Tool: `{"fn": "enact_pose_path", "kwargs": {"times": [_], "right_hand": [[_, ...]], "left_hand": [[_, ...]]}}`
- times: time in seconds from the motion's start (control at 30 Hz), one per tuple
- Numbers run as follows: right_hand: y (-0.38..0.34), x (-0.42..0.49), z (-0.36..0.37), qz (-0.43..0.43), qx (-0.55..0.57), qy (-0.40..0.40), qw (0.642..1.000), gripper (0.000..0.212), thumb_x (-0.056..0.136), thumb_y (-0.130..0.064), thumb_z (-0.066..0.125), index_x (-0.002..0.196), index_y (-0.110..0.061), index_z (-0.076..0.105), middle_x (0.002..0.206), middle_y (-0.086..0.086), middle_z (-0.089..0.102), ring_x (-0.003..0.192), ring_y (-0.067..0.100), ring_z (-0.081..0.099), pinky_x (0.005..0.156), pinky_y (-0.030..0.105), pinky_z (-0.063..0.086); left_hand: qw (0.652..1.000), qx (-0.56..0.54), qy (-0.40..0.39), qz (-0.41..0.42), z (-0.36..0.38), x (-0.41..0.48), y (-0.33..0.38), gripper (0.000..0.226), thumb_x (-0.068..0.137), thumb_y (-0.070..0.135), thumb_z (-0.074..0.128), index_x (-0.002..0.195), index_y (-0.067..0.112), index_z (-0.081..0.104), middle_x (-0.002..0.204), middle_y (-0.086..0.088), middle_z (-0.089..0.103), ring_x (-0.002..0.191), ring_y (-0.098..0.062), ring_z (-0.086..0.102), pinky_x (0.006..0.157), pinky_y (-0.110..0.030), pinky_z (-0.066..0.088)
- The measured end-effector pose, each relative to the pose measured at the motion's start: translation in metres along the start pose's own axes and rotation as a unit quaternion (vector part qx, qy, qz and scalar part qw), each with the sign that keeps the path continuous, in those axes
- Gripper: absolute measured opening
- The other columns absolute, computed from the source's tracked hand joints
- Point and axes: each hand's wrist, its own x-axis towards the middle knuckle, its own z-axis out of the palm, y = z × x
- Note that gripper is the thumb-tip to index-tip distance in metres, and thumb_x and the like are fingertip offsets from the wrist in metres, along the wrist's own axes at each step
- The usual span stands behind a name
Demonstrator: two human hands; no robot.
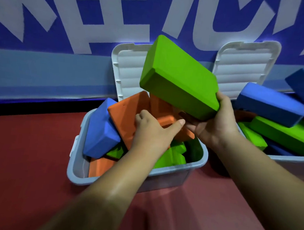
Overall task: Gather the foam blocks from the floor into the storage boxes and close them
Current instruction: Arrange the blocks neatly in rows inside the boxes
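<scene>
A grey storage box [194,168] stands open on the red floor, its white lid [127,69] leaning back against the wall. Inside lie orange, green and blue foam blocks. My right hand [216,122] grips the near end of a green foam block [178,77], held tilted above the box. My left hand [154,129] rests with spread fingers on an orange block [128,111] in the box. A blue block [100,129] leans at the box's left side.
A second grey box [294,158] at the right is piled with blue blocks [269,104] and green blocks [285,137], its white lid [243,67] also open. A blue wall with white lettering is behind. Red floor [29,151] spreads left and in front.
</scene>
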Motion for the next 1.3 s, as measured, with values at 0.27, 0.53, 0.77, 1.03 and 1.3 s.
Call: {"fn": "enact_pose_path", "kwargs": {"times": [0.27,0.53,0.77,1.03,1.3], "right_hand": [[-0.01,0.002,-0.012,-0.01,-0.046,0.029,0.998,0.059,0.09,-0.064,0.055,0.135,-0.027,0.064,0.127,0.014,0.072,0.118,0.046,0.065,0.097,0.053,0.052],[-0.051,0.009,-0.035,-0.136,-0.123,0.096,0.978,0.031,0.1,-0.053,0.051,0.097,-0.028,0.07,0.077,-0.011,0.077,0.057,0.001,0.071,0.047,0.015,0.049],[-0.056,0.021,-0.052,-0.104,-0.101,0.121,0.982,0.03,0.095,-0.059,0.055,0.103,-0.033,0.066,0.105,-0.006,0.075,0.094,0.018,0.071,0.079,0.039,0.056],[-0.051,0.052,-0.083,-0.136,-0.136,0.146,0.97,0.049,0.071,-0.073,0.061,0.092,-0.031,0.074,0.105,-0.009,0.077,0.104,0.023,0.074,0.1,0.055,0.055],[-0.033,0.086,-0.081,-0.106,-0.237,0.172,0.95,0.075,0.081,-0.072,0.048,0.123,-0.012,0.065,0.13,0.011,0.067,0.114,0.031,0.065,0.103,0.047,0.05]], "left_hand": [[0.995,-0.063,0.073,-0.023,0.021,0.026,0.0,0.06,0.085,0.048,0.076,0.121,0.006,0.053,0.108,-0.008,0.067,0.098,-0.031,0.065,0.074,-0.027,0.042],[0.966,-0.227,0.117,-0.034,0.018,0.061,0.017,0.043,0.077,0.054,0.061,0.11,0.027,0.06,0.097,0.012,0.067,0.095,-0.02,0.07,0.087,-0.05,0.06],[0.951,-0.277,0.126,-0.05,0.051,0.095,0.029,0.036,0.078,0.058,0.059,0.094,0.026,0.064,0.092,0.005,0.071,0.093,-0.022,0.071,0.084,-0.053,0.062],[0.969,-0.222,0.078,-0.071,0.112,0.158,0.017,0.058,0.071,0.068,0.041,0.101,0.026,0.067,0.102,-0.014,0.074,0.102,-0.042,0.07,0.088,-0.065,0.058],[0.954,-0.253,0.059,-0.149,0.152,0.223,-0.021,0.044,0.082,0.056,0.046,0.11,0.027,0.066,0.121,-0.024,0.066,0.109,-0.05,0.066,0.074,-0.067,0.056]]}}
